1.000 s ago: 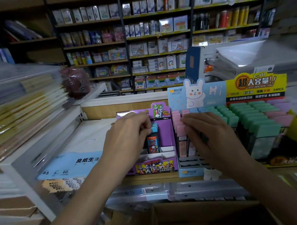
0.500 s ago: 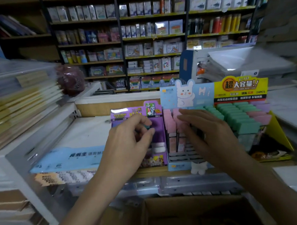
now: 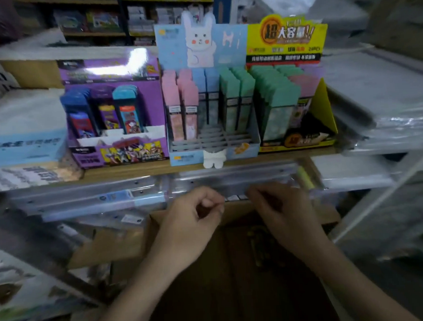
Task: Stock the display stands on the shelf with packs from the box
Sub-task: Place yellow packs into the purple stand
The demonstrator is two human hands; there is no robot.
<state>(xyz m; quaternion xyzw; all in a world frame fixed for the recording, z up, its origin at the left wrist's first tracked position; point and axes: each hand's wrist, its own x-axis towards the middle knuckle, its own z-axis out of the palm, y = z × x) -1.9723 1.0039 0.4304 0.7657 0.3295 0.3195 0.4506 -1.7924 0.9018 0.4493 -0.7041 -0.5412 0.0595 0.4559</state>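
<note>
Three display stands sit side by side on the wooden shelf [image 3: 143,169]. The purple stand [image 3: 132,154] on the left holds blue, purple and teal packs [image 3: 127,110]. The light-blue rabbit stand [image 3: 241,151] in the middle holds pink, blue and green packs [image 3: 210,97]. The yellow stand [image 3: 324,109] on the right is full of green and pink packs. Below the shelf stands the open cardboard box [image 3: 107,247], dark inside. My left hand [image 3: 191,229] and my right hand [image 3: 285,217] hover over the box, fingers curled, with nothing visible in them.
Clear plastic folders [image 3: 91,197] lie on the level under the shelf, just behind my hands. White paper stacks [image 3: 24,112] fill the shelf to the left, wrapped stacks [image 3: 385,118] to the right. Stocked shop shelves [image 3: 97,19] stand behind.
Both hands have left the stands and come down over the box. The view has dropped and moved closer to the shelf.
</note>
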